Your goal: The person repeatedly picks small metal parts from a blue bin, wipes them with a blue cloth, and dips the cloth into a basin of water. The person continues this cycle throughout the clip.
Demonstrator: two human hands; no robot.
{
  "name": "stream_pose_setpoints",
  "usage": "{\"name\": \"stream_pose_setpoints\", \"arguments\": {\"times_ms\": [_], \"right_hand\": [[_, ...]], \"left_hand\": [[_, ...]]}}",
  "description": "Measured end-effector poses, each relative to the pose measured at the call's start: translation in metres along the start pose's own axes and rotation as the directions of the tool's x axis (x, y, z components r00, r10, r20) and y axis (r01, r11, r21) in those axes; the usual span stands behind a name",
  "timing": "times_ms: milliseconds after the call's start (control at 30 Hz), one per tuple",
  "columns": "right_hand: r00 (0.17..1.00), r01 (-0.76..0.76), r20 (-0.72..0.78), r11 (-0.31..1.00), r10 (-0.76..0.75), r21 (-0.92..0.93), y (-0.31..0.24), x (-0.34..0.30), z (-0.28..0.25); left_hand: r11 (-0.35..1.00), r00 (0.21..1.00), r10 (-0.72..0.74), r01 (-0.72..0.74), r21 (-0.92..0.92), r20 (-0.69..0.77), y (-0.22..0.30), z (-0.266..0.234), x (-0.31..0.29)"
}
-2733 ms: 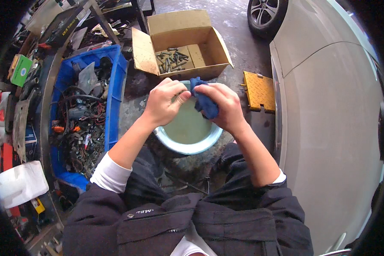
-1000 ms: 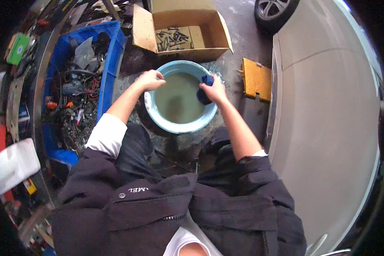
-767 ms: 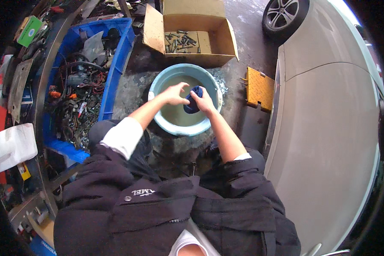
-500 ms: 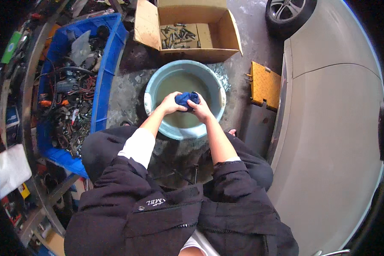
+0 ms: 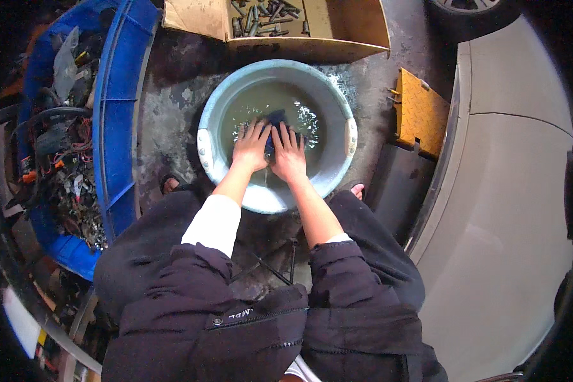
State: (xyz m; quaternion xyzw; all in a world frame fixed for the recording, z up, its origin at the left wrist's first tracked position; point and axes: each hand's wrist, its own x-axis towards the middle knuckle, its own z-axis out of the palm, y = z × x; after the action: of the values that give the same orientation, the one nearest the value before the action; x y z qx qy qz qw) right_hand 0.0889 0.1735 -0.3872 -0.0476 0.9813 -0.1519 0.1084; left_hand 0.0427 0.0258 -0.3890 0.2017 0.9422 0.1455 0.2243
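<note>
A dark blue cloth (image 5: 277, 117) lies in the murky water (image 5: 248, 102) of a round pale-blue basin (image 5: 270, 200), partly sunk and partly covered by my hands. My left hand (image 5: 252, 146) is at the water with its fingers stretched out along the cloth's left side. On the cloth's right side my right hand (image 5: 289, 154) reaches in the same way, fingers spread and pointing away from me. Neither hand is closed around the cloth. How firmly the fingertips press on it cannot be made out.
A cardboard box (image 5: 356, 48) with several bolts (image 5: 270, 19) stands beyond the basin. At left is a blue crate (image 5: 118, 114) of wires and scrap parts. A yellow ramp-like piece (image 5: 420, 111) and a pale car (image 5: 503, 210) are at right. My feet flank the basin.
Both hands have gone down from above the basin into the water with the cloth. Their grip on the bunched cloth has loosened and the fingers have spread. The view has shifted too.
</note>
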Motion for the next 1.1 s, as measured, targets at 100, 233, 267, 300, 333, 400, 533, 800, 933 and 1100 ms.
{"name": "stream_pose_setpoints", "arguments": {"times_ms": [100,233,267,300,333,400,533,800,933,1100], "right_hand": [[0.992,-0.054,0.117,0.998,0.052,0.020,0.003,0.012,0.018],[0.962,-0.074,0.260,0.996,0.084,-0.046,0.004,0.032,0.016],[0.971,-0.116,0.215,0.993,0.106,0.035,0.016,0.033,0.031],[0.976,-0.159,0.167,0.980,0.139,0.116,0.027,0.032,0.039],[0.881,-0.366,0.378,0.916,0.283,0.166,0.011,0.046,0.007],[0.819,-0.426,0.476,0.896,0.322,0.125,0.015,0.056,-0.017],[0.785,-0.406,0.576,0.892,0.228,0.199,0.021,0.073,-0.059],[0.928,-0.369,0.138,0.905,0.346,0.213,0.024,0.063,-0.076],[0.978,-0.097,-0.147,0.950,0.145,0.298,0.021,0.036,-0.038],[0.940,-0.243,0.257,0.969,0.225,0.040,-0.008,0.020,-0.007]], "left_hand": [[0.993,0.998,-0.058,0.054,0.109,0.030,-0.009,0.016,0.016],[0.978,0.976,-0.193,0.184,0.100,0.100,-0.005,0.013,0.037],[0.979,0.964,-0.204,0.199,0.042,0.169,0.002,-0.001,0.041],[0.977,0.949,-0.203,0.212,-0.014,0.241,0.012,-0.013,0.045],[0.980,0.942,-0.159,0.186,-0.068,0.296,0.007,-0.023,0.048],[0.972,0.936,-0.059,0.133,-0.195,0.347,0.006,-0.044,0.052],[0.829,0.885,0.241,0.025,-0.559,0.397,-0.038,-0.059,0.059],[0.861,0.978,-0.174,0.096,-0.499,-0.112,-0.040,-0.046,0.053],[0.961,0.980,0.170,-0.188,-0.203,-0.101,-0.026,-0.039,0.043],[0.990,0.986,0.009,-0.032,0.139,0.166,-0.007,-0.009,0.033]]}}
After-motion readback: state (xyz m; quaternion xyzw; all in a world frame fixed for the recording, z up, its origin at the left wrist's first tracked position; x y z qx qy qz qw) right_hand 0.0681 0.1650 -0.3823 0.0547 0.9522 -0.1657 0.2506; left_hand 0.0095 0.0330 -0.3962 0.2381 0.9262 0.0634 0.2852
